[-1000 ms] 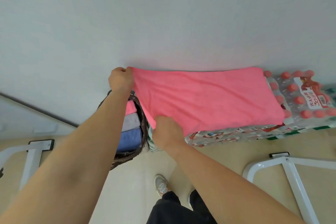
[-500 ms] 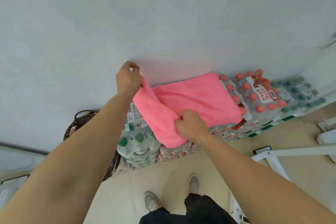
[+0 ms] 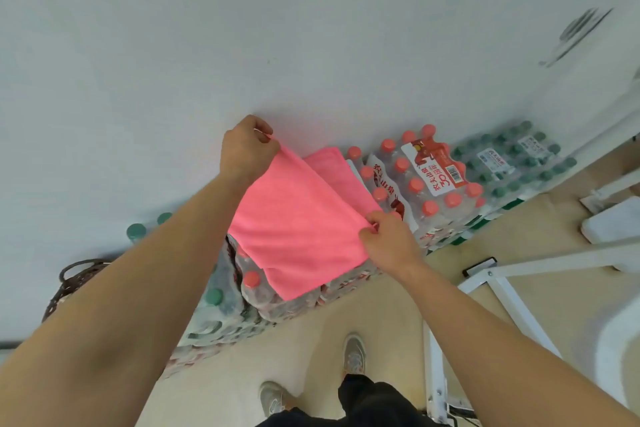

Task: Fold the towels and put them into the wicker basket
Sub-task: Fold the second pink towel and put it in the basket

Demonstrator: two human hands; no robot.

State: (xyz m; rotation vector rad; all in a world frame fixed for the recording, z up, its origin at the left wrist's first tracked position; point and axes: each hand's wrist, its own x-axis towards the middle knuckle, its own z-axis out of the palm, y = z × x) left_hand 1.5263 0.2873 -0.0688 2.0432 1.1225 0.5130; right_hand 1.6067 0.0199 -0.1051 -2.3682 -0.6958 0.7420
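Observation:
A pink towel [image 3: 298, 222] lies half folded on top of shrink-wrapped packs of water bottles [image 3: 415, 184] stacked against the white wall. My left hand [image 3: 247, 147] pinches the towel's far corner by the wall and lifts it. My right hand [image 3: 389, 243] pinches the near corner of the same folded edge. The upper layer stretches between both hands over the lower layer [image 3: 329, 163]. The dark wicker basket [image 3: 74, 279] shows only as a rim and handle at the left, mostly hidden behind my left forearm.
Green-capped bottle packs [image 3: 519, 159] sit further right along the wall, others [image 3: 211, 302] lie under my left arm. White metal frame legs [image 3: 512, 295] stand on the beige floor at the right. My shoes [image 3: 353, 354] are below.
Both hands carried the towel's left edge over to the right, folding it onto itself. The view swung right, so the basket slid to the left edge.

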